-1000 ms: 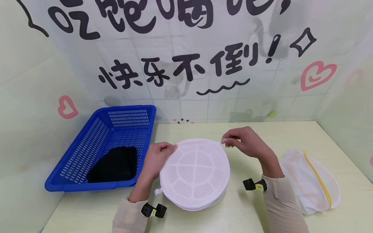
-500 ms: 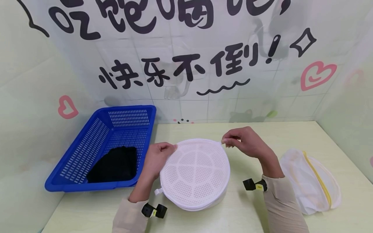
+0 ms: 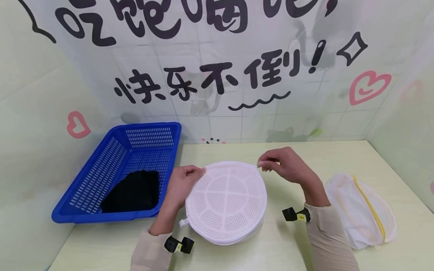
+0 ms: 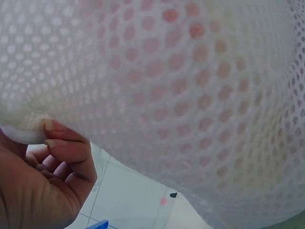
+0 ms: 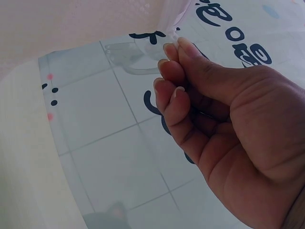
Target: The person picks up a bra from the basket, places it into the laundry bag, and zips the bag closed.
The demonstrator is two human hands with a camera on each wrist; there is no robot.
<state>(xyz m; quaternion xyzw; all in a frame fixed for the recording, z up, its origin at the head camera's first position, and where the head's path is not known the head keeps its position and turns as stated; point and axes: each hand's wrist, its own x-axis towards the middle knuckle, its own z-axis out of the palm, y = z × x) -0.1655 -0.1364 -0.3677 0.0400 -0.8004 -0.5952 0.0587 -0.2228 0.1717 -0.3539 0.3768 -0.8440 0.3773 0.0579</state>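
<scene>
A round white mesh laundry bag is held over the middle of the table, its flat top facing the head camera. My left hand pinches its upper left edge between thumb and fingers. At the upper right edge, my right hand pinches a small white tab with thumb and forefinger, as the right wrist view confirms. The mesh fills much of the left wrist view, and something pinkish shows through its holes. A small white loop sticks out at the bag's lower left.
A blue plastic basket stands at the left with a black cloth in it. Right of my right forearm lies another white mesh bag with a yellow zipper. A printed wall closes off the table's back.
</scene>
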